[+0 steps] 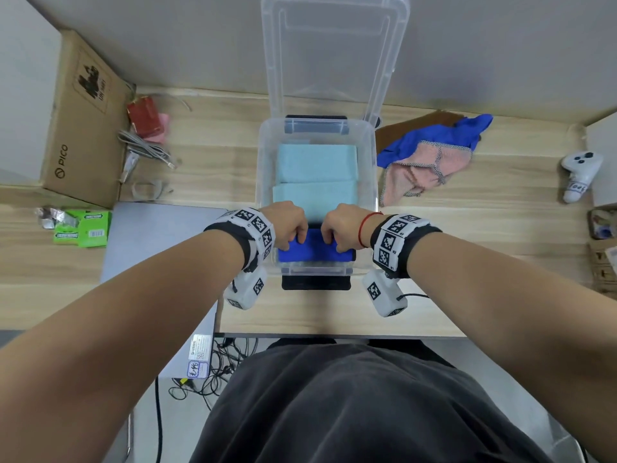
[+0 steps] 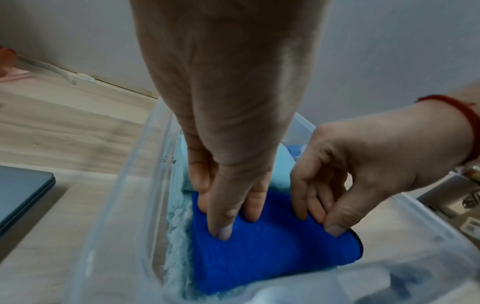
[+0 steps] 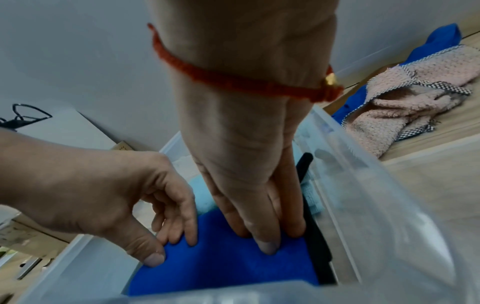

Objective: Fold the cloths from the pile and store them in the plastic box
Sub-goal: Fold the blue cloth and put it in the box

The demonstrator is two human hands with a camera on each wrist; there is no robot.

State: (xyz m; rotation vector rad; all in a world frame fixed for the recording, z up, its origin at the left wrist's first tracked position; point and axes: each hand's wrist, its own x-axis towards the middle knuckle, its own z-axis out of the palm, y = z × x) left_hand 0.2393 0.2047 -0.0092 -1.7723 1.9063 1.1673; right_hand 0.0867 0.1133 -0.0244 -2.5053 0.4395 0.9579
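A clear plastic box [image 1: 264,162] stands mid-table with its lid [image 1: 334,45] propped open at the back. Two folded light-blue cloths [image 1: 317,162] lie inside. At the box's near end sits a folded blue cloth [image 1: 315,253], also seen as the blue cloth [image 2: 259,257] and the blue cloth [image 3: 221,267]. My left hand [image 1: 298,240] pinches its top edge on the left, thumb in front and fingers behind. My right hand [image 1: 329,240] pinches the same edge on the right. The pile [image 1: 430,155] of blue, pink and brown cloths lies right of the box.
A cardboard box [image 1: 83,121] and cables [image 1: 143,145] sit at the left, with green packs [image 1: 83,228] and a closed grey laptop [image 1: 157,242] nearer me. A white controller [image 1: 579,172] lies at the far right. The table's front edge is close to my body.
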